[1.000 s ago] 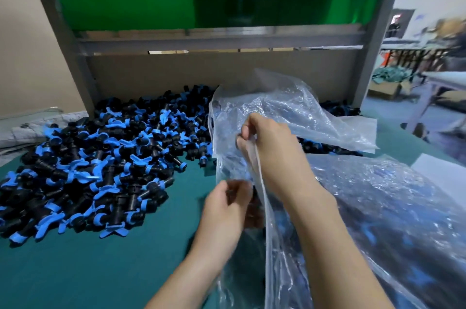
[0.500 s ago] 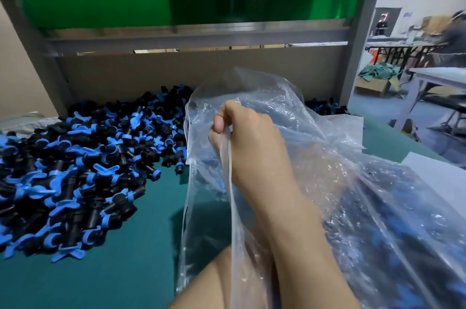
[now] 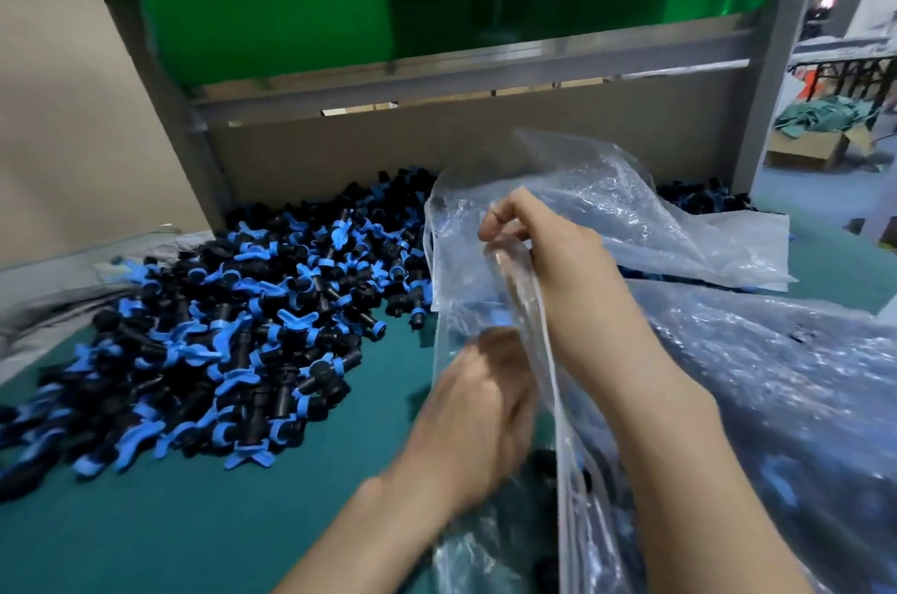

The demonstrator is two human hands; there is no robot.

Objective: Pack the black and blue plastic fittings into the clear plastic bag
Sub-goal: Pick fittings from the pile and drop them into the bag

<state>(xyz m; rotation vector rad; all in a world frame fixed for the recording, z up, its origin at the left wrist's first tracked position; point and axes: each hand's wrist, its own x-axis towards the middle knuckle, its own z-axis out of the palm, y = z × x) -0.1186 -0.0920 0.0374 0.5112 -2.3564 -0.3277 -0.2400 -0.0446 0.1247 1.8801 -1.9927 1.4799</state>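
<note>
Risen since half a second ago, the left hand (image 3: 478, 414) lies blurred at the mouth of the clear plastic bag (image 3: 597, 190), grip not discernible. Right hand (image 3: 543, 254), above it, pinches the rim. Fittings (image 3: 242, 326) are heaped left of both hands; more show through plastic to the right.

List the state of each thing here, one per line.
Clear plastic bag: raised, crumpled, gripped at its rim.
Right hand: pinches the bag's rim.
Left hand: blurred at the bag; grip unclear.
Fittings: loose heap on the green mat.
Large bag: lying down, holding fittings.
</note>
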